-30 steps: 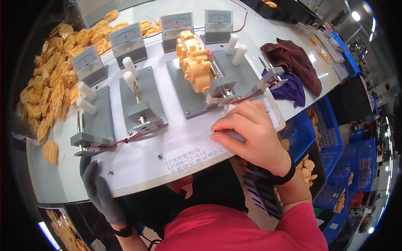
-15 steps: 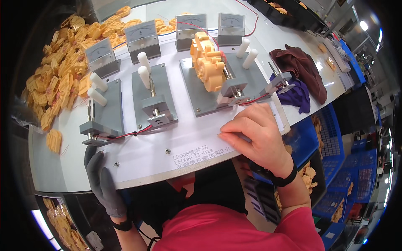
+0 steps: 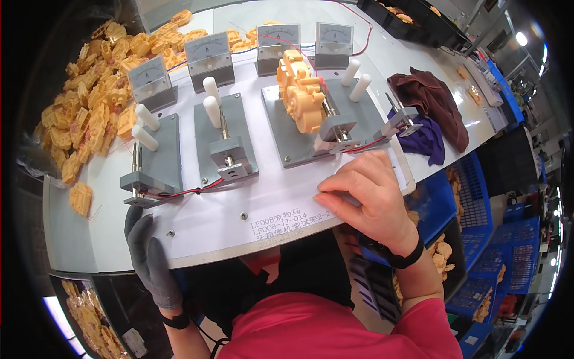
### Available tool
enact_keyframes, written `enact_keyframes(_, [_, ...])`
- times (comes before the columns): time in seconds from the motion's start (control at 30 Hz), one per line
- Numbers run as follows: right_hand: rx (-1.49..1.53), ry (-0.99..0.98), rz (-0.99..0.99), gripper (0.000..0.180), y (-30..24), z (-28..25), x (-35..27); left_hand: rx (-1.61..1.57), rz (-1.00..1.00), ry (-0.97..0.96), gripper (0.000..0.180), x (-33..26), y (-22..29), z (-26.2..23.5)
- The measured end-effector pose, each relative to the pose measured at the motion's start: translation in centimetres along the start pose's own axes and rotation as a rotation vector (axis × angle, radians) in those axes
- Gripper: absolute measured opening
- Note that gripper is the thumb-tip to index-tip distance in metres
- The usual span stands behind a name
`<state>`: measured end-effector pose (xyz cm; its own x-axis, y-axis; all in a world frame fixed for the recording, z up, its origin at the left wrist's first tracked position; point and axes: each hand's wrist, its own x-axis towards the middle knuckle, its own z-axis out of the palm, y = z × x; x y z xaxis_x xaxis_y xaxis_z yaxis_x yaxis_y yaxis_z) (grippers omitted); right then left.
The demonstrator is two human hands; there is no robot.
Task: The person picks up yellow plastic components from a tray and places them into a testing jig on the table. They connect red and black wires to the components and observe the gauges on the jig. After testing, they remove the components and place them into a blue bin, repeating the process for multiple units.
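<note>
My left hand (image 3: 152, 263), in a grey glove, lies over the front left edge of a white board (image 3: 209, 239). Its fingers are stretched out, near the front of the leftmost grey fixture (image 3: 164, 161), and nothing shows in them. My bare right hand (image 3: 368, 194) rests at the board's front right, thumb and forefinger pinched together. Whatever is between those fingertips, if anything, is hidden. Beyond it a yellow plastic gearbox (image 3: 305, 99) stands upright on a larger grey fixture (image 3: 281, 143), behind a metal clamp (image 3: 338, 131). A second grey fixture (image 3: 209, 140) holds white pegs and no gearbox.
Panel meters (image 3: 208, 51) line the board's back. Many yellow gearboxes (image 3: 89, 102) are heaped at the left; one yellow part (image 3: 80, 198) lies apart. Small toggle switches (image 3: 243, 216) sit along the front. Brown cloth (image 3: 430, 102) and blue crates (image 3: 472, 185) are at the right.
The whole bench has shifted slightly right and down in the picture. Both hands keep nearly the same pose, and the gearbox stays on its fixture.
</note>
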<state>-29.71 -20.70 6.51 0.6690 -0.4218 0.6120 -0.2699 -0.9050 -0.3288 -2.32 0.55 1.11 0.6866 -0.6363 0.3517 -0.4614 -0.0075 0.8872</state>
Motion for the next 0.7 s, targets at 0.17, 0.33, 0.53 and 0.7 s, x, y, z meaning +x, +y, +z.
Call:
enact_keyframes(0.17, [0.101,0.086,0.138,0.034,-0.1,0.0,-0.8,-0.006,0.029,-0.040,0.044,0.3,-0.4,-0.2])
enact_keyframes(0.33, [0.392,0.243,0.298,0.049,0.2,0.1,-0.5,0.145,0.056,-0.123,0.051,2.4,2.4,-2.2])
enact_keyframes(0.53, [0.455,0.221,0.293,0.053,-0.1,-0.3,0.3,0.396,0.328,-0.360,0.059,8.9,11.9,-1.0])
enact_keyframes(0.7, [0.544,0.238,0.268,0.047,-0.7,0.0,1.0,0.660,0.715,-0.782,0.073,15.2,17.5,7.1])
